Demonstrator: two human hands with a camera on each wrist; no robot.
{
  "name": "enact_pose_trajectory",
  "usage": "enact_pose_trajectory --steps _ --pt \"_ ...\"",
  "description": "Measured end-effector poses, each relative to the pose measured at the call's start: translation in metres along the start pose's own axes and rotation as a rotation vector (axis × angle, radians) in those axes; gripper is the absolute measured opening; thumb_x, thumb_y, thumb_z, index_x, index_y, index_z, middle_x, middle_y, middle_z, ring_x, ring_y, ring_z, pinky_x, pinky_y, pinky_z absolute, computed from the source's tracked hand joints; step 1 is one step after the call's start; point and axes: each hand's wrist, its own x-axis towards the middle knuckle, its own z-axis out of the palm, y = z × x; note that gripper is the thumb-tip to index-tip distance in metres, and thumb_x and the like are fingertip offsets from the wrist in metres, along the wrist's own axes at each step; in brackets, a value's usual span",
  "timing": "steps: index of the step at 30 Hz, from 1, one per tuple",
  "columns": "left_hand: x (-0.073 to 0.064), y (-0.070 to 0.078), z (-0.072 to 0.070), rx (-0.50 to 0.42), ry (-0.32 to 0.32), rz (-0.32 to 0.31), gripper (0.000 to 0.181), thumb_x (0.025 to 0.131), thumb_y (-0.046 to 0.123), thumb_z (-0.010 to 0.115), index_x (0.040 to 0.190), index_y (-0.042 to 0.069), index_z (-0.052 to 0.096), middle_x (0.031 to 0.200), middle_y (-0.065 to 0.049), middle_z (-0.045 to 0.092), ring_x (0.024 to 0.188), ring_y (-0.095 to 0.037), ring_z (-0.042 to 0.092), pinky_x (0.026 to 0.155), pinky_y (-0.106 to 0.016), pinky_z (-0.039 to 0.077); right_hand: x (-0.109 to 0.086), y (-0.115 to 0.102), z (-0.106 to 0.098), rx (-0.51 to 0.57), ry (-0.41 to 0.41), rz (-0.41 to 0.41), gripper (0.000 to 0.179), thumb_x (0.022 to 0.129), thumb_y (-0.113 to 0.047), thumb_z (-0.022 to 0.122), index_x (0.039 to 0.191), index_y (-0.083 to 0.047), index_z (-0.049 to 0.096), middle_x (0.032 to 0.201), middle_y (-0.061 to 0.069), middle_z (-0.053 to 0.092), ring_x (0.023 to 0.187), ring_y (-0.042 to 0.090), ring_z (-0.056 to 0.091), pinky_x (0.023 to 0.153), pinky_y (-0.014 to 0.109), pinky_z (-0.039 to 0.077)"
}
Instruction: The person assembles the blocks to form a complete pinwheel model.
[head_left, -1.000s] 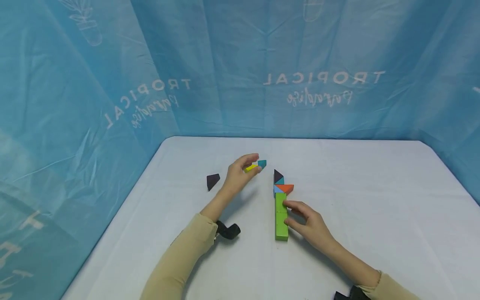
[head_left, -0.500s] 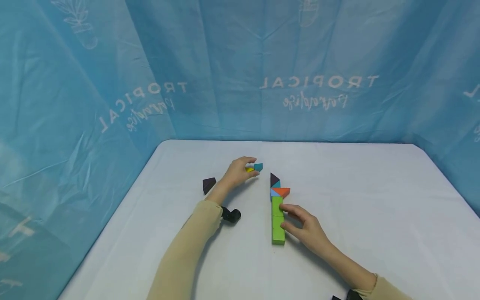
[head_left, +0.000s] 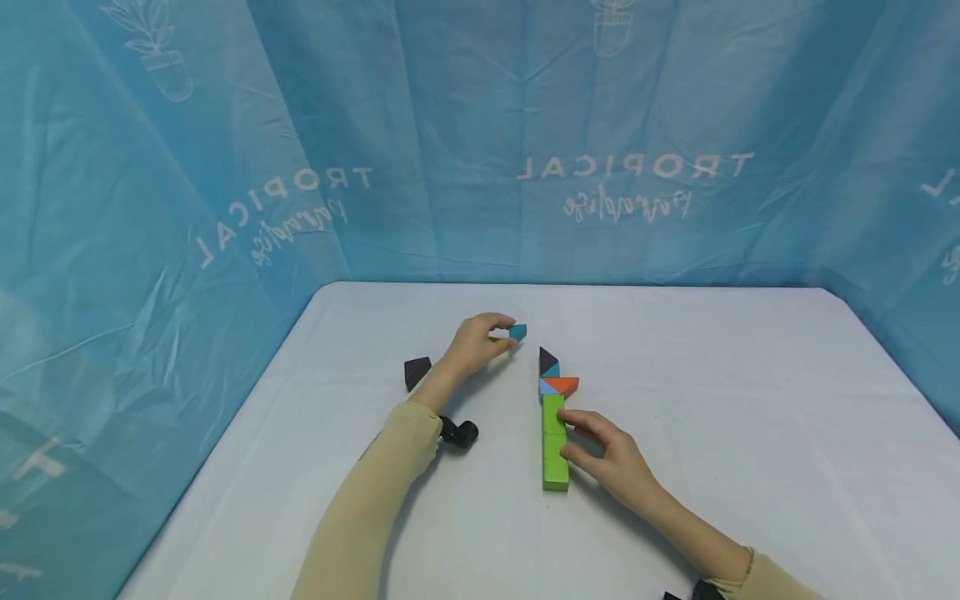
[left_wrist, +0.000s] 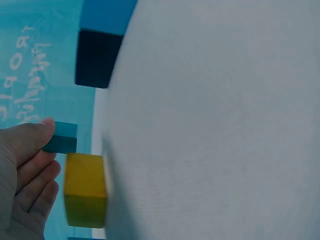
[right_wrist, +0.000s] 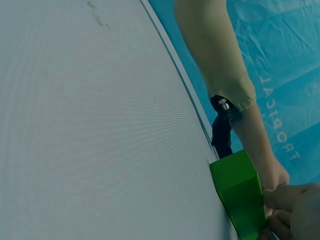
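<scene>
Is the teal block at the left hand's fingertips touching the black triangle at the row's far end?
Apart. The head view shows bare white tabletop between the teal block and the black triangle.

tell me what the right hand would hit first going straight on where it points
Probably the green blocks, at the fingers of the right hand; whether they touch is hard to judge.

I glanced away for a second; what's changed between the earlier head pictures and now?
The left hand has closed its finger and thumb onto the teal block, and the left sleeve has moved forward, away from the person. The right hand stays against the green blocks, and the orange block remains just beyond them.
</scene>
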Motion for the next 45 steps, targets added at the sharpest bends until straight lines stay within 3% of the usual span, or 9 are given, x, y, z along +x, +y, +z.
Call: enact_pose_trajectory --steps 6,10,17,26,38,45 --pt "-0.012 0.017 -0.015 -0.091 0.015 -0.001 0.035 0.086 0.017 0.071 0.118 0.006 0.065 0.114 -0.007 0.065 0.105 -0.024 0.060 0.091 -0.035 0.049 0.001 0.000 0.000 -0.019 0.001 -0.003 0.044 0.082 0.007 0.068 0.123 0.010 0.054 0.124 0.023 0.055 0.118 0.037 0.050 0.097 0.045 0.041" --pt "-0.022 0.023 -0.018 -0.122 -0.028 -0.014 0.036 0.086 0.018 0.071 0.119 0.004 0.064 0.115 -0.006 0.064 0.106 -0.022 0.059 0.092 -0.034 0.048 0.002 0.000 0.000 -0.021 0.001 0.005 0.044 0.082 0.007 0.068 0.123 0.010 0.053 0.124 0.023 0.055 0.119 0.037 0.049 0.097 0.045 0.041" --pt "-0.040 0.015 -0.011 -0.141 -0.124 -0.012 0.037 0.086 0.017 0.071 0.120 0.005 0.063 0.115 -0.006 0.064 0.107 -0.020 0.058 0.093 -0.033 0.047 0.000 -0.001 0.000 -0.029 -0.005 0.030 0.044 0.083 0.006 0.068 0.124 0.009 0.053 0.125 0.023 0.054 0.120 0.035 0.049 0.098 0.044 0.041" --pt "-0.050 0.006 0.002 -0.181 -0.161 0.006 0.036 0.086 0.014 0.070 0.120 0.004 0.062 0.118 -0.008 0.063 0.109 -0.018 0.059 0.092 -0.024 0.046 0.000 0.000 0.000 -0.040 -0.007 0.035 0.044 0.083 0.004 0.068 0.124 0.008 0.053 0.126 0.022 0.054 0.120 0.035 0.049 0.098 0.045 0.041" --pt "-0.060 0.000 0.017 -0.233 -0.052 0.004 0.036 0.085 0.010 0.071 0.119 0.004 0.064 0.117 -0.006 0.064 0.106 -0.015 0.060 0.091 -0.022 0.046 0.000 0.000 0.002 -0.040 -0.005 0.040 0.044 0.083 0.005 0.068 0.125 0.008 0.053 0.126 0.022 0.054 0.120 0.035 0.049 0.097 0.045 0.041" --pt "-0.058 0.002 0.024 -0.245 -0.024 -0.004 0.034 0.084 0.009 0.072 0.117 0.004 0.065 0.115 -0.006 0.065 0.103 -0.016 0.061 0.088 -0.020 0.048 0.000 0.000 0.002 -0.037 -0.009 0.043 0.044 0.083 0.005 0.067 0.125 0.009 0.053 0.127 0.023 0.054 0.120 0.036 0.049 0.097 0.045 0.041"
